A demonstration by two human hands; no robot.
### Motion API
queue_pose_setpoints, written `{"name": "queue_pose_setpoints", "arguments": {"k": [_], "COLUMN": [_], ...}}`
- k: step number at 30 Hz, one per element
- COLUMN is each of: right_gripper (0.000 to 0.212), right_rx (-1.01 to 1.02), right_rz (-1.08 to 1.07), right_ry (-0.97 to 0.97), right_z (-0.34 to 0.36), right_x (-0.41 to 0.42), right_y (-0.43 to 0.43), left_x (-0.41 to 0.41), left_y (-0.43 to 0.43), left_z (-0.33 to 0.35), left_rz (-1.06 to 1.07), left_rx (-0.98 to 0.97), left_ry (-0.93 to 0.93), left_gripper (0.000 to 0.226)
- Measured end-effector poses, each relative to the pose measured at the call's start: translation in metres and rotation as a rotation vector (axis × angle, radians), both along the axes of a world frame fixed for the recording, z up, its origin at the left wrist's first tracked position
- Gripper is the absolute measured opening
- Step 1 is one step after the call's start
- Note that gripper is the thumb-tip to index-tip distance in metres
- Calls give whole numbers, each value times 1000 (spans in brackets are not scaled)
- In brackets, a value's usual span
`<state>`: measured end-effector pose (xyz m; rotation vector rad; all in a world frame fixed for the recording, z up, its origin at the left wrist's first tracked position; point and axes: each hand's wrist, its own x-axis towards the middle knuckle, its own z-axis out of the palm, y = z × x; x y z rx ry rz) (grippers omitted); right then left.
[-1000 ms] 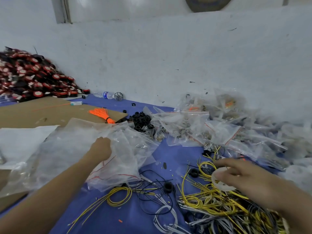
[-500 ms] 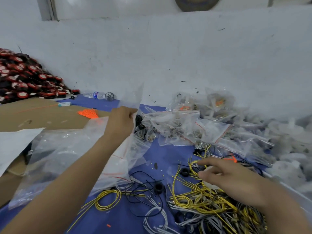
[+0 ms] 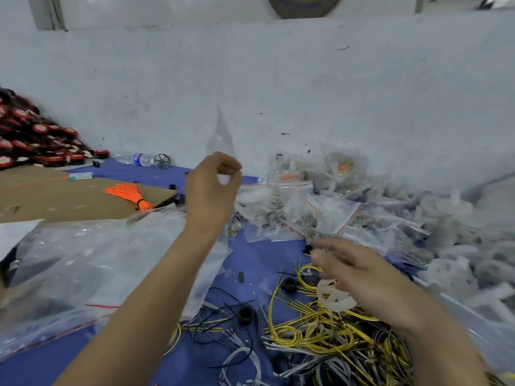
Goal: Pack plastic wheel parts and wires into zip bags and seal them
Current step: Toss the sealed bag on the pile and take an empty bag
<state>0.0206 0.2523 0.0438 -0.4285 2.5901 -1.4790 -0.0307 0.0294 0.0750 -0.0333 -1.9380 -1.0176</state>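
Bag (image 3: 223,140) higher in left hand (image 3: 211,190)

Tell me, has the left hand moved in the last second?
Yes. The left hand moved up and right, from nearer than the orange bundle to beside it, pinching a zip bag.

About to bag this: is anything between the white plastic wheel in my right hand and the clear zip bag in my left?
Nothing visible. Only open air above the blue tabletop separates the white plastic wheel from the clear zip bag.
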Motion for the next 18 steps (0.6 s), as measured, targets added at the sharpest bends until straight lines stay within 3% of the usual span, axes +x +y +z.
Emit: {"name": "queue_pose_setpoints", "arguments": {"k": [4,7,9,11,15,18], "right_gripper": [90,65,37,23,24,21], "right_rx": [-670,-991,-991,-945,-1066,-1121], "right_rz": [-66,-259,-407,-464,-576,-595], "right_ry": [-85,-88,-88,-100,-72,-21], "right_z": [4,3,2,4,8,5], "right_x": [1,-3,-5,-6,-5,-5], "right_y": [-12,-4,10,25,45,50], "left_x": [38,59,59,53,34,25], "left_y": [84,119,117,105,81,73], "left_z": [-9,-20,-20,-16,-20,-28], "left_rz": [-566,-991,-1097,-1100,-734,-651], "left_rx": [212,275,288,322,222,274], "left_ry": [-180,-437,-489,-486,-411,-537], "left_gripper": [18,31,35,32,31,54]}}
